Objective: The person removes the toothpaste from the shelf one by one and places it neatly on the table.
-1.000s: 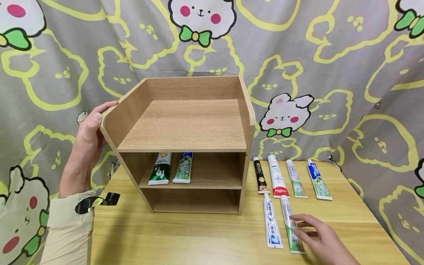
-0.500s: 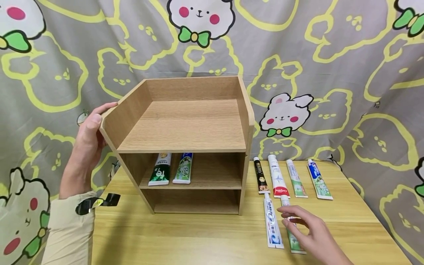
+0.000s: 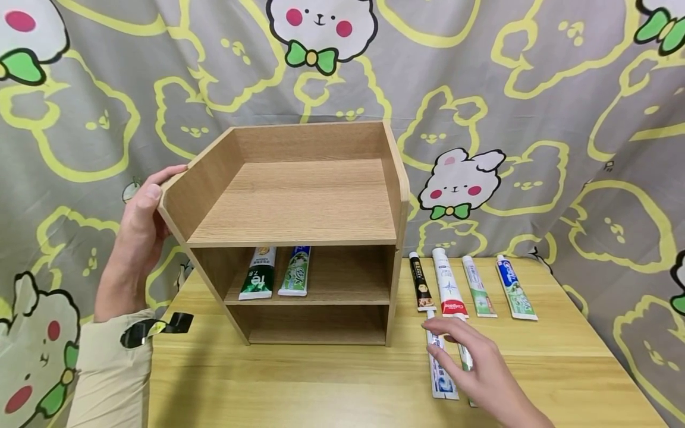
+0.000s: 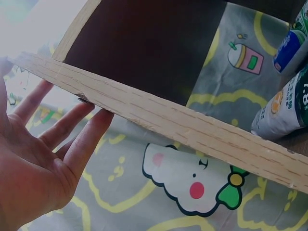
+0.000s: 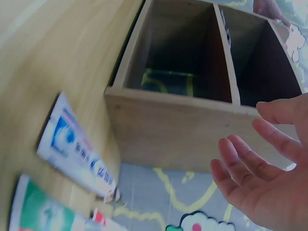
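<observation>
My left hand (image 3: 141,226) holds the upper left side panel of a small wooden shelf (image 3: 299,202); in the left wrist view several fingertips meet the panel behind its edge. My right hand (image 3: 476,368), fingers loosely bent and apart, hovers over a white and blue toothpaste tube (image 3: 441,374) and a green and white toothpaste tube (image 3: 467,356), which it partly hides. Nothing lies between its fingers in the right wrist view. On the shelf's middle level lie a dark green toothpaste tube (image 3: 258,276) and a blue and green one (image 3: 295,274).
Behind the two near tubes lie a black tube (image 3: 422,284), a red and white Colgate tube (image 3: 449,285), a slim green and white tube (image 3: 479,288) and a blue and green tube (image 3: 515,289). A patterned curtain (image 3: 342,89) hangs behind the wooden table (image 3: 299,386).
My right hand has moved left and slightly away from me, from the green and white tube to above the white and blue one. My left hand stays on the shelf.
</observation>
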`<move>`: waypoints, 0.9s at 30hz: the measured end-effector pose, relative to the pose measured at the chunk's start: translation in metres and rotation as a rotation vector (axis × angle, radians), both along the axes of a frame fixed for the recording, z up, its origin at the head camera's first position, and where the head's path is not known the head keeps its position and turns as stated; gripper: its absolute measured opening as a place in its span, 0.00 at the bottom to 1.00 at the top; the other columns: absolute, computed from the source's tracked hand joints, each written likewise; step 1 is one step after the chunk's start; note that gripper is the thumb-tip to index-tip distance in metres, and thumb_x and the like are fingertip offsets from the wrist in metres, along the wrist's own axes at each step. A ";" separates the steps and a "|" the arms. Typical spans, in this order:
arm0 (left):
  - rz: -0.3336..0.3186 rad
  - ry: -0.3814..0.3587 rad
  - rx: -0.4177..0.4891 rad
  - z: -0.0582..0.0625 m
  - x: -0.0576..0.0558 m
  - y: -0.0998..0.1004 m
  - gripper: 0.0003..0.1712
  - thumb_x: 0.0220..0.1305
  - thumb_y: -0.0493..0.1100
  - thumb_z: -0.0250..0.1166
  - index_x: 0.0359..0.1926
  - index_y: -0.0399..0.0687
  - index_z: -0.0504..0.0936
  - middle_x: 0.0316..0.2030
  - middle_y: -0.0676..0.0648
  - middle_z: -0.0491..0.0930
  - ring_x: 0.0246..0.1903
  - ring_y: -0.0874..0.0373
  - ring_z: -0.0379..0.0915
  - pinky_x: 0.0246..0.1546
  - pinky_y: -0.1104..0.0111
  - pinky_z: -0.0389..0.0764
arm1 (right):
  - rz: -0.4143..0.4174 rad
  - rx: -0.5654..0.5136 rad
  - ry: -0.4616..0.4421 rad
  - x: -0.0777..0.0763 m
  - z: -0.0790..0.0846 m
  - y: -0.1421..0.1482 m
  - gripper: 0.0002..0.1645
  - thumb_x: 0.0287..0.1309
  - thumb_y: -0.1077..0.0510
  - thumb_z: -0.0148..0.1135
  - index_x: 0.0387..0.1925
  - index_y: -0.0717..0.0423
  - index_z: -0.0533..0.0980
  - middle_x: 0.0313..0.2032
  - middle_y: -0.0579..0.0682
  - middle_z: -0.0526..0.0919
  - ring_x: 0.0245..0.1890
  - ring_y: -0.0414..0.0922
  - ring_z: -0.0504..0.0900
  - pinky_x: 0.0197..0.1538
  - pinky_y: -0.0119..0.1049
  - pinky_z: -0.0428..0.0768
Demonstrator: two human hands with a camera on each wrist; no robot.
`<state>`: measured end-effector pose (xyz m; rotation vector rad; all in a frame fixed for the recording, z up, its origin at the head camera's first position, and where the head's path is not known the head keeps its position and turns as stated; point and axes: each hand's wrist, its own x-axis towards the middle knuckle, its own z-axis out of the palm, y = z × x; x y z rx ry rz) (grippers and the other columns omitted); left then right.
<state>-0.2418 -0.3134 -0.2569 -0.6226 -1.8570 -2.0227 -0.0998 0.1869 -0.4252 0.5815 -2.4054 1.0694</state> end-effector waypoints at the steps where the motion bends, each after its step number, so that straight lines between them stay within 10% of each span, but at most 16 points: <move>1: -0.001 0.000 0.002 0.000 0.000 0.000 0.34 0.69 0.55 0.60 0.71 0.46 0.74 0.58 0.37 0.69 0.44 0.47 0.73 0.30 0.65 0.81 | 0.014 -0.006 0.014 -0.001 0.001 -0.003 0.27 0.58 0.65 0.74 0.56 0.39 0.81 0.53 0.37 0.84 0.50 0.39 0.83 0.55 0.20 0.74; 27: 0.015 -0.013 -0.001 -0.001 0.001 -0.001 0.33 0.69 0.54 0.60 0.71 0.46 0.74 0.57 0.38 0.69 0.44 0.47 0.72 0.31 0.65 0.80 | 0.210 -0.100 0.082 -0.024 0.022 -0.074 0.23 0.66 0.60 0.69 0.60 0.42 0.79 0.58 0.43 0.81 0.60 0.44 0.79 0.64 0.31 0.73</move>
